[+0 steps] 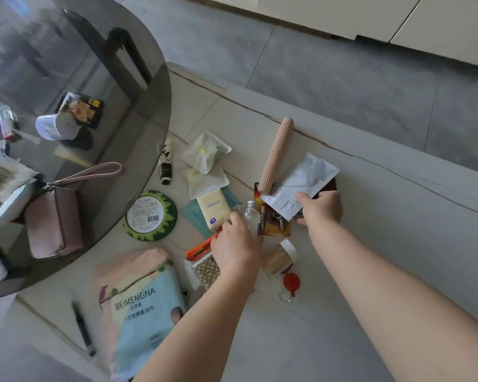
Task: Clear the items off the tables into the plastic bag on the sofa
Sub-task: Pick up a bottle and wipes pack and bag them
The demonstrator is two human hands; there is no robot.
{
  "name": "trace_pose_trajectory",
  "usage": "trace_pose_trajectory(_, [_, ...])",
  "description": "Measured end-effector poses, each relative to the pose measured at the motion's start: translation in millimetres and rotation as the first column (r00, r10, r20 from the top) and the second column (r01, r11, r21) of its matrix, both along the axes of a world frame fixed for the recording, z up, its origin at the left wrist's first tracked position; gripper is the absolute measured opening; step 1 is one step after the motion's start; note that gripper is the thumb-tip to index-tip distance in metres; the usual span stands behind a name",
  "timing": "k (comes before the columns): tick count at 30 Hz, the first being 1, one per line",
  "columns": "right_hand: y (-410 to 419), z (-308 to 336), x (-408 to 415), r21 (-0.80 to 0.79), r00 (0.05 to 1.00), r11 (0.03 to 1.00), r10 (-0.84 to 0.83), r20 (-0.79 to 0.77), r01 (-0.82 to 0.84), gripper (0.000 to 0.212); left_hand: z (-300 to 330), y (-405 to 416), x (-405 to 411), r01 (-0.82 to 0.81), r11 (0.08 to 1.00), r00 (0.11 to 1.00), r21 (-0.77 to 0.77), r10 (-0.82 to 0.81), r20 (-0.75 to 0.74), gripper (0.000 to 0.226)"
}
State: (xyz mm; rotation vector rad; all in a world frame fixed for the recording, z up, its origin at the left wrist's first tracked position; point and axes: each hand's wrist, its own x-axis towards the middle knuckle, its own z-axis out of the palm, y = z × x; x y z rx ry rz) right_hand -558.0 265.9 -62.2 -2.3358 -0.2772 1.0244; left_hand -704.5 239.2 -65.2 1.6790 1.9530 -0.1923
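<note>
On the pale surface [370, 205], my right hand [322, 209] pinches the silver sachet [301, 186] beside the ribbed pink case [277, 154]. My left hand [236, 244] has its fingers [233, 217] curled round the small clear bottle [251, 216], amid scattered toiletries.

Round table [138, 86] – glossy dark glass; sachet [301, 183] – matt foil; bottle [251, 213] – clear glass.
</note>
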Motion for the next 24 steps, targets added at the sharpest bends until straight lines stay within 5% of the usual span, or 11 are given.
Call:
trace_pose_trajectory(6, [-11, 5, 2, 0.028, 0.995, 0.999, -0.019, -0.096, 0.022, 0.017, 12, -2, -4, 0.008, 0.996, 0.999, -0.086, -0.004, 0.046, 0.035])
trace_pose_trajectory(11, [-31, 32, 13, 0.042, 0.993, 0.999, 0.012, -0.120, -0.007, 0.010, 35, -12, -14, -0.091, 0.985, 0.965, -0.147, 0.124, 0.230, 0.033])
trace_pose_trajectory(17, [-63, 64, 17, 0.009, 0.958, 0.961, 0.277, -0.077, -0.277, 0.015, 62, -38, -49, -0.261, 0.952, 0.901, -0.161, 0.300, 0.314, 0.041])
trace_pose_trajectory(24, [-86, 63, -2, -0.118, 0.783, 0.775, 0.614, -0.095, -0.622, 0.012, 60, -87, -65, -0.408, 0.876, 0.834, -0.258, 0.473, 0.283, 0.034])
